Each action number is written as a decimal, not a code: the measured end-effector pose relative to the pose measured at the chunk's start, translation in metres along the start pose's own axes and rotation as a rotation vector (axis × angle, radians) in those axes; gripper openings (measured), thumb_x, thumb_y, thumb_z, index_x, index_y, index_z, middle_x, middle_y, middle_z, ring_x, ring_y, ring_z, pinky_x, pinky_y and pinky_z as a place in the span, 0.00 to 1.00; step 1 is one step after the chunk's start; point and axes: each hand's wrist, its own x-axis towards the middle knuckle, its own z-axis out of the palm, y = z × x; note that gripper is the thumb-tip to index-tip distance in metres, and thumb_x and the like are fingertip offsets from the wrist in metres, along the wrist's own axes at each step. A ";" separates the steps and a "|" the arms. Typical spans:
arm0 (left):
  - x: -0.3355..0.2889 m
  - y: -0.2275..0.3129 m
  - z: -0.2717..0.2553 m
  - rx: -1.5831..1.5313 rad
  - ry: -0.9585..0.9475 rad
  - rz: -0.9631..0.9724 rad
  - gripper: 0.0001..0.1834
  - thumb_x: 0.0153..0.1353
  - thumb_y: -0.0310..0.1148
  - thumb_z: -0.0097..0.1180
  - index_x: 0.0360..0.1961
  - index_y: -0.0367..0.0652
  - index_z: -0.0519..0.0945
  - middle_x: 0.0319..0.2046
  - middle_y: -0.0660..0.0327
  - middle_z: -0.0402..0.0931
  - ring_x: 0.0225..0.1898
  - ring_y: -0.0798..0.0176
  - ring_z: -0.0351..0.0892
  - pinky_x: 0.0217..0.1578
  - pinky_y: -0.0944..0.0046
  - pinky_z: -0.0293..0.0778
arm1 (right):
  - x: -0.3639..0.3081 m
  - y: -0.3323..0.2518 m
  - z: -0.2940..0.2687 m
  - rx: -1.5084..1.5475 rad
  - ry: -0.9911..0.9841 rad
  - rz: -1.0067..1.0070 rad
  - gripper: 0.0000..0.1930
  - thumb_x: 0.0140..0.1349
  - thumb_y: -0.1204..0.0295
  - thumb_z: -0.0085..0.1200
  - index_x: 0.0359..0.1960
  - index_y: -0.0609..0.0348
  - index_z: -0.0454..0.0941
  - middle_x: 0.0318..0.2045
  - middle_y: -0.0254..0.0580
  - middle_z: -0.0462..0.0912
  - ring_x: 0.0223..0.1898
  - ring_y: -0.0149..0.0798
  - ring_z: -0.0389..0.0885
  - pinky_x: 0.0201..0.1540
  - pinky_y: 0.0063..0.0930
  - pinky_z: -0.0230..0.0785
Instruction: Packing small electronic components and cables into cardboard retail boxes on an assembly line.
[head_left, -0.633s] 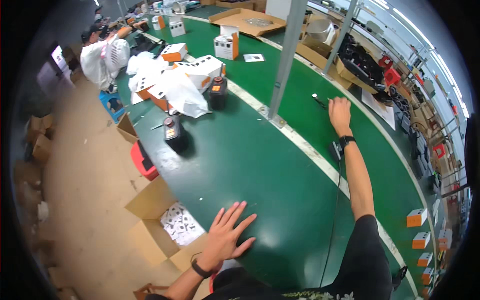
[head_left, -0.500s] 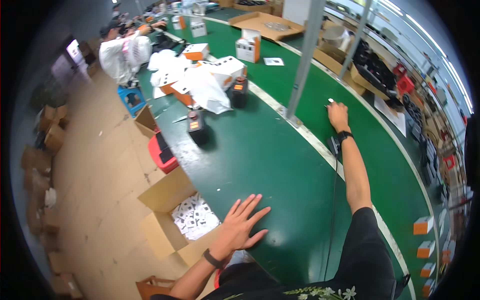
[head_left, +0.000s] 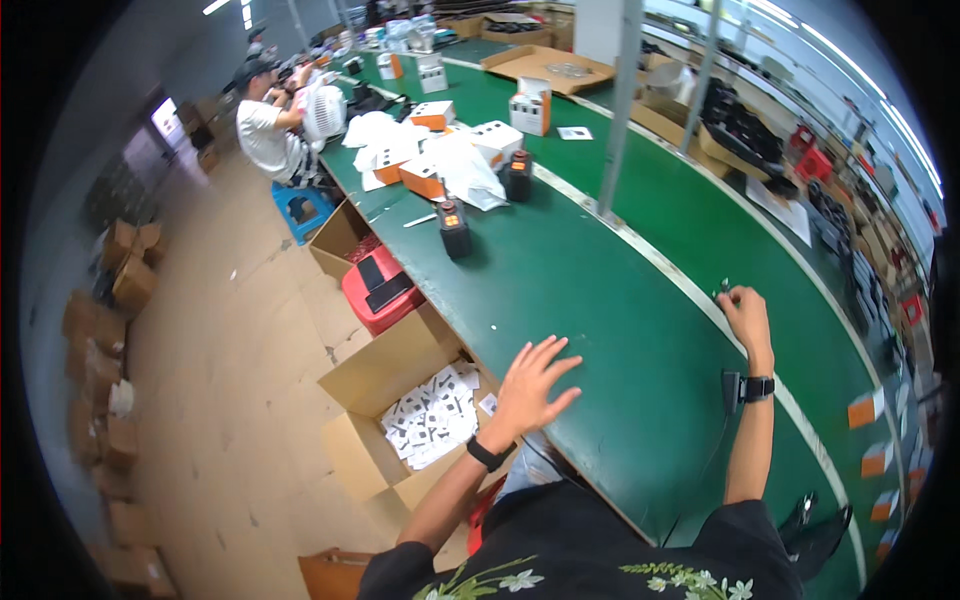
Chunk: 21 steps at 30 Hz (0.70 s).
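My left hand (head_left: 535, 388) is spread with nothing in it, just over the near left edge of the green table (head_left: 590, 300). My right hand (head_left: 746, 318) reaches out by the white strip (head_left: 683, 278), fingers pinched on a small dark and silvery piece (head_left: 724, 288). Its kind is too small to make out. Against my right wristband sits a small dark box (head_left: 732, 390) with a thin cable. Farther up the table stand two black devices with orange labels, one nearer (head_left: 454, 232) and one behind (head_left: 517, 178).
White-and-orange boxes (head_left: 495, 142) and white plastic bags (head_left: 465, 175) are heaped beyond the devices. A metal post (head_left: 618, 120) rises from the strip. Left of the table are an open carton (head_left: 375, 365) of printed cards, a red stool (head_left: 372, 312) with dark slabs, and a seated person (head_left: 270, 130).
The whole view has shifted. My right hand has come back nearer along the table, from the far lane to the white strip, its fingers still pinched. My left hand stays spread.
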 end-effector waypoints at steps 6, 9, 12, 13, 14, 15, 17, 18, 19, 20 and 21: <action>0.028 0.081 -0.119 -0.245 0.520 0.268 0.24 0.60 0.18 0.72 0.59 0.39 0.88 0.53 0.49 0.90 0.58 0.45 0.89 0.62 0.48 0.83 | -0.102 0.048 -0.022 -0.160 -0.212 0.273 0.19 0.67 0.60 0.71 0.31 0.67 0.85 0.31 0.60 0.86 0.37 0.59 0.87 0.44 0.49 0.77; 0.045 0.126 -0.193 -0.364 0.777 0.564 0.35 0.60 0.28 0.75 0.67 0.27 0.78 0.55 0.44 0.88 0.61 0.42 0.85 0.64 0.46 0.79 | -0.132 0.064 0.018 0.059 0.302 0.361 0.21 0.70 0.54 0.70 0.34 0.65 0.88 0.31 0.52 0.87 0.37 0.54 0.88 0.45 0.44 0.78; 0.041 0.188 -0.274 -0.237 0.801 0.703 0.64 0.65 0.72 0.65 0.85 0.35 0.57 0.79 0.29 0.61 0.79 0.30 0.66 0.75 0.31 0.67 | -0.127 0.059 0.039 0.150 0.326 0.482 0.21 0.70 0.52 0.70 0.39 0.61 0.91 0.38 0.47 0.92 0.37 0.51 0.89 0.45 0.44 0.79; 0.038 0.204 -0.294 -0.313 0.432 0.852 0.65 0.62 0.74 0.67 0.89 0.55 0.51 0.82 0.29 0.55 0.82 0.30 0.60 0.76 0.32 0.64 | -0.131 0.076 0.034 0.118 0.323 0.477 0.21 0.70 0.52 0.70 0.39 0.61 0.91 0.38 0.47 0.92 0.37 0.51 0.89 0.45 0.44 0.79; 0.034 0.203 -0.293 -0.308 0.450 0.850 0.65 0.62 0.74 0.67 0.89 0.55 0.51 0.82 0.29 0.55 0.82 0.30 0.60 0.76 0.32 0.64 | -0.128 0.082 0.036 0.076 0.342 0.452 0.21 0.70 0.51 0.70 0.39 0.61 0.91 0.39 0.46 0.92 0.37 0.50 0.88 0.45 0.44 0.79; 0.037 0.217 -0.291 -0.263 0.461 0.833 0.65 0.62 0.74 0.67 0.89 0.55 0.51 0.82 0.30 0.55 0.82 0.30 0.60 0.76 0.32 0.64 | -0.121 0.069 0.051 0.069 0.346 0.415 0.22 0.70 0.51 0.70 0.39 0.61 0.91 0.39 0.46 0.92 0.37 0.49 0.88 0.45 0.45 0.79; 0.046 0.213 -0.287 -0.248 0.488 0.823 0.64 0.62 0.73 0.67 0.89 0.55 0.51 0.82 0.31 0.54 0.82 0.31 0.59 0.76 0.31 0.63 | -0.119 0.069 0.054 0.057 0.356 0.395 0.22 0.70 0.51 0.70 0.39 0.61 0.91 0.38 0.46 0.92 0.37 0.49 0.88 0.45 0.45 0.79; 0.047 0.210 -0.287 -0.244 0.504 0.822 0.64 0.62 0.73 0.67 0.89 0.55 0.51 0.83 0.31 0.54 0.83 0.31 0.59 0.76 0.31 0.63 | -0.116 0.069 0.052 0.045 0.369 0.386 0.22 0.70 0.50 0.70 0.39 0.61 0.91 0.37 0.46 0.92 0.37 0.49 0.89 0.45 0.45 0.79; 0.046 0.215 -0.284 -0.230 0.512 0.813 0.64 0.63 0.73 0.67 0.89 0.55 0.51 0.83 0.31 0.54 0.83 0.31 0.59 0.76 0.31 0.63 | -0.117 0.064 0.051 0.053 0.338 0.410 0.24 0.71 0.49 0.68 0.37 0.61 0.90 0.37 0.51 0.91 0.38 0.54 0.89 0.45 0.47 0.79; 0.036 0.208 -0.300 -0.214 0.525 0.811 0.64 0.63 0.73 0.67 0.89 0.56 0.52 0.83 0.32 0.53 0.83 0.31 0.58 0.76 0.31 0.62 | -0.116 0.055 0.052 0.059 0.342 0.395 0.24 0.71 0.49 0.68 0.37 0.61 0.90 0.37 0.51 0.91 0.38 0.54 0.89 0.45 0.47 0.79; 0.032 0.222 -0.283 -0.211 0.561 0.819 0.63 0.63 0.72 0.67 0.89 0.56 0.52 0.83 0.32 0.53 0.83 0.31 0.58 0.77 0.30 0.62 | -0.114 0.059 0.049 0.019 0.300 0.400 0.24 0.72 0.48 0.66 0.36 0.62 0.90 0.38 0.54 0.91 0.39 0.57 0.89 0.45 0.50 0.78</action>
